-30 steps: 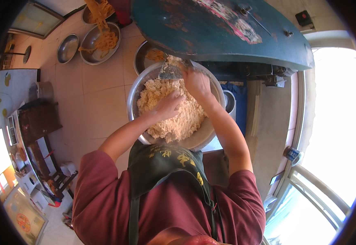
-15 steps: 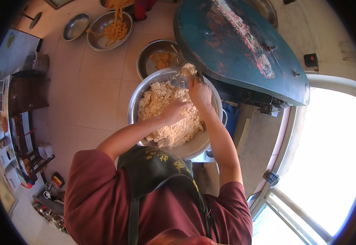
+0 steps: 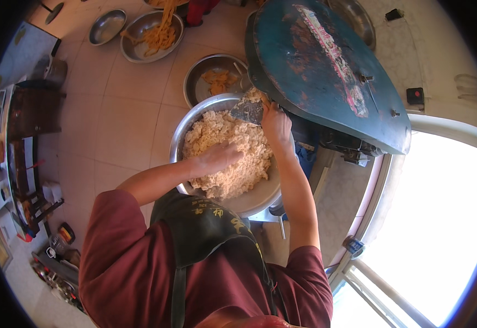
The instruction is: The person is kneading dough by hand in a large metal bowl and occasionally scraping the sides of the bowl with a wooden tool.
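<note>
A large metal basin (image 3: 176,138) in front of me holds a heap of pale, crumbly dough (image 3: 254,153). My left hand (image 3: 219,158) lies on the heap with its fingers stretched out, the tips partly among the crumbs. At the far right rim, my right hand (image 3: 276,124) grips a flat dough scraper (image 3: 248,112); its grey blade is over the far edge of the dough. A lump of dough (image 3: 255,96) sits beside the blade, by the right fingers. The scraper's handle is hidden in that hand.
A big green machine housing (image 3: 304,65) overhangs the basin's far right side. Beyond the basin, a metal bowl (image 3: 190,82) holds orange-yellow strips. Farther off are another bowl of strips (image 3: 134,52) and a smaller metal bowl (image 3: 107,27). Shelving with wares (image 3: 30,115) is at the left.
My left hand has drawn back to the left over the dough, away from my right hand. The scraper's blade shows more plainly, and my right hand is still on it. The view has shifted slightly.
</note>
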Action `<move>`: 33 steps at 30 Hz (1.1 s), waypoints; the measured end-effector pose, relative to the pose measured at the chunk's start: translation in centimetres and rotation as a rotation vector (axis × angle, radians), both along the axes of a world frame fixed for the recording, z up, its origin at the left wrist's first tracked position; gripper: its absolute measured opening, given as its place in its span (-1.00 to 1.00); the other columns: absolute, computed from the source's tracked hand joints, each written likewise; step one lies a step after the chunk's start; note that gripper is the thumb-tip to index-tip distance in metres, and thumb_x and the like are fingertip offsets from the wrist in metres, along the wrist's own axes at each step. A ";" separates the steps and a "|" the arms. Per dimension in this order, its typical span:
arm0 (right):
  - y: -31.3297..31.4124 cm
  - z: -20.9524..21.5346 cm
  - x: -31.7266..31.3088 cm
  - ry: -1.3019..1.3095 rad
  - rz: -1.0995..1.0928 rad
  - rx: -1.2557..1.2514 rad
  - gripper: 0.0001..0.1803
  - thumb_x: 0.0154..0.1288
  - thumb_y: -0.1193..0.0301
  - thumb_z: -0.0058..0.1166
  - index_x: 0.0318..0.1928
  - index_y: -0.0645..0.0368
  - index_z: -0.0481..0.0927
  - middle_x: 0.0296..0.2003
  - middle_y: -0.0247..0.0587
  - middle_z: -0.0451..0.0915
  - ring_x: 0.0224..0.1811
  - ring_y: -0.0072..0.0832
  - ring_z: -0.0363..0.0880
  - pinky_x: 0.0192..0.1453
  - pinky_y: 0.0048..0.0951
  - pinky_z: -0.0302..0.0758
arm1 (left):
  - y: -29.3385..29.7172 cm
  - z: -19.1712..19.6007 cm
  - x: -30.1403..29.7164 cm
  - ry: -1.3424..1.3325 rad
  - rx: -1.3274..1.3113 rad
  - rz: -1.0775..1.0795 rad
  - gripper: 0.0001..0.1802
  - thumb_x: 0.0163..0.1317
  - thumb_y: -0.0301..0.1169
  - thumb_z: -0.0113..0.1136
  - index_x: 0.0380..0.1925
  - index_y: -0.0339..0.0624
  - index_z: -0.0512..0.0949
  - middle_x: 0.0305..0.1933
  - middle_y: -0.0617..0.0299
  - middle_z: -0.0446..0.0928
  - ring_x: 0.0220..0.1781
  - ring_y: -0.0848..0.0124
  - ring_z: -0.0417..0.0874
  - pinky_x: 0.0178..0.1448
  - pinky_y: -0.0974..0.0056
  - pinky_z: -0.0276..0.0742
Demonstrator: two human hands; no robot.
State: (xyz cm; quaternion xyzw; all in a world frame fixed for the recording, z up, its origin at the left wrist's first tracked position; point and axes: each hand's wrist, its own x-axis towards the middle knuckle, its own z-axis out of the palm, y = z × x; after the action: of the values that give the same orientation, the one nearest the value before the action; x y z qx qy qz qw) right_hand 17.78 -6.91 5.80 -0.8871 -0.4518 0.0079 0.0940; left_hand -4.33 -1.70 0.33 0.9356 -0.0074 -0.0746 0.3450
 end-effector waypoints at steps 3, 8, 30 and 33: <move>-2.4 1.4 -2.3 0.036 0.012 0.037 -0.71 0.48 0.23 0.00 -0.21 0.23 0.52 -0.52 0.18 0.65 -0.51 0.09 0.66 -0.43 0.04 0.59 | 0.8 -0.5 0.3 0.029 -0.145 0.155 -0.53 0.25 -0.59 0.10 0.19 -0.09 0.45 0.01 -0.05 0.41 -0.02 0.03 0.58 -0.02 0.03 0.63; -0.3 -1.4 -0.7 0.057 0.031 -0.177 -0.51 0.53 0.25 -0.13 0.43 -0.29 0.34 -0.11 0.20 0.66 -0.44 -0.04 0.71 -0.37 -0.03 0.66 | -0.2 2.0 2.9 0.045 -0.262 0.217 -0.60 0.36 -0.57 -0.03 0.19 -0.13 0.47 0.00 -0.11 0.39 -0.07 0.02 0.61 -0.07 0.00 0.66; 0.3 -1.2 -1.2 0.118 -0.053 -0.006 -0.59 0.51 0.20 -0.08 0.18 0.20 0.48 -0.44 0.15 0.67 -0.51 0.00 0.68 -0.47 0.00 0.61 | 1.1 4.8 2.2 0.177 -0.044 0.112 -0.49 0.12 -0.55 0.22 0.12 -0.35 0.42 -0.34 -0.09 0.60 -0.29 -0.01 0.71 -0.26 -0.05 0.62; -1.0 -0.1 -3.7 0.007 0.129 -0.049 -0.57 0.49 0.22 -0.04 0.25 0.16 0.47 -0.48 0.03 0.67 -0.53 -0.09 0.69 -0.47 -0.08 0.63 | 0.6 2.2 1.7 0.137 -0.141 0.156 -0.46 0.10 -0.52 0.30 0.12 -0.38 0.43 -0.22 -0.15 0.59 -0.16 -0.04 0.69 -0.13 -0.05 0.62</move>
State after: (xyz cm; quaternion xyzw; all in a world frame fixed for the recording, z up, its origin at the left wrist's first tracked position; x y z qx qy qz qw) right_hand 14.06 -7.93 5.71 -0.8582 -0.5073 0.0280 0.0730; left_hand -2.67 -1.08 2.51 0.8995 0.0836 -0.1107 0.4143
